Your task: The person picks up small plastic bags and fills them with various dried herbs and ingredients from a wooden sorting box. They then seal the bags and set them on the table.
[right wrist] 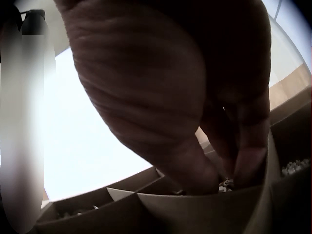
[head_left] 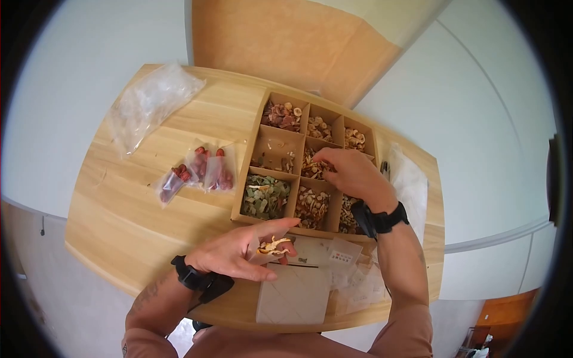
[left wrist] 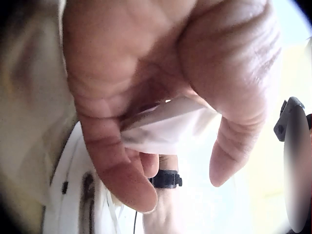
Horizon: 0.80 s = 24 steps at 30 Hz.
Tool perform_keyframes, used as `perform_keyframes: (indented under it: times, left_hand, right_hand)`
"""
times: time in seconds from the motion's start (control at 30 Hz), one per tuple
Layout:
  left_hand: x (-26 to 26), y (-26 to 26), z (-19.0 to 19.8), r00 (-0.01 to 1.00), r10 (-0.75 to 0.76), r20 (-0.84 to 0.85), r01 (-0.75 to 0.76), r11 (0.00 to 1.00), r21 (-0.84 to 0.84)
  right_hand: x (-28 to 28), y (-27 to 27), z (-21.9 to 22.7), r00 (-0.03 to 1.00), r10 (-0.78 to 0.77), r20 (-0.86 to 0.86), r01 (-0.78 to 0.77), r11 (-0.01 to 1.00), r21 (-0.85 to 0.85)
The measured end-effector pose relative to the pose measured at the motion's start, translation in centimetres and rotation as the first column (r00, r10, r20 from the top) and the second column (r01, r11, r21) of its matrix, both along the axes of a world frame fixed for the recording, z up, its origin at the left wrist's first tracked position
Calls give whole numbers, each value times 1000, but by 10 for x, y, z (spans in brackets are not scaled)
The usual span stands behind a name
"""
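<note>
Bag (head_left: 258,250): in left hand (head_left: 230,258), w/ yellowish slices (head_left: 273,246) at mouth; lower part hidden by palm, just a pale blur in L wrist view.
L fingers: thumb & forefinger spread wide, others curled behind bag, partly out of sight.
Right hand (head_left: 353,170): down in middle comp. of box (head_left: 280,142), fingertips bunched close together among dried bits (head_left: 310,164); can't tell if pinching any, too dark in R wrist view.
Hidden comps.: middle-right mostly behind R hand; front-right partly behind wristband (head_left: 365,219).
Other comps.: leaves (head_left: 265,200) front-left, few scraps middle-left, dried slices along back.
Table (head_left: 113,221), L side: 3 small bags of red fruit (head_left: 221,176), apart from box; crumpled clear plastic (head_left: 158,98) farther back.
Near edge: white board (head_left: 292,298) below L hand, packets (head_left: 343,253) beside, print too small to read.
R side: plastic sheet (head_left: 410,194) by forearm; dark thing (head_left: 385,170) next to box, too small to ID.
</note>
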<state>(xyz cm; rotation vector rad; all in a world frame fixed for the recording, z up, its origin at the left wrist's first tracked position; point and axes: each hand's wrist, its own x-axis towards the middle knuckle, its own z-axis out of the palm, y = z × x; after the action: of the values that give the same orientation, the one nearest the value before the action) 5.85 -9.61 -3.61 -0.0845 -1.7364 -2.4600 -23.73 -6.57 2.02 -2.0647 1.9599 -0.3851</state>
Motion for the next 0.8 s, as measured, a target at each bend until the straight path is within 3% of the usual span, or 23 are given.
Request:
perform_keyframes:
  times: [0.13, 0.23, 0.33, 0.43, 0.53, 0.6, 0.8]
  left_hand:
    - [0, 0, 2, 998, 0, 57, -1, 1000, 30]
    - [0, -1, 3, 998, 15, 68, -15, 1000, 2]
    - [0, 1, 0, 998, 22, 61, -23, 1000, 3]
    - [0, 0, 0, 998, 18, 63, -17, 1000, -21]
    - [-1, 0, -1, 999, 11, 51, -11, 1000, -12]
    - [-1, 1, -2, 999, 7, 53, -7, 1000, -8]
    - [-2, 1, -5, 1000, 7, 12, -7, 1000, -7]
  right_hand:
    - [0, -22, -5, 979, 118, -166, -97, 987, 127]
    - [3, -29, -15, 962, 68, -266, -39, 993, 112]
    - [-4, -34, -22, 973, 105, -206, -86, 991, 99]
    - [-10, -32, -19, 999, 51, -5, -51, 999, 9]
    - [-11, -25, 2, 962, -137, 237, 118, 989, 92]
    - [-9, -21, 15, 932, -189, 310, 156, 979, 128]
    - [-13, -15, 19, 923, -202, 327, 144, 970, 195]
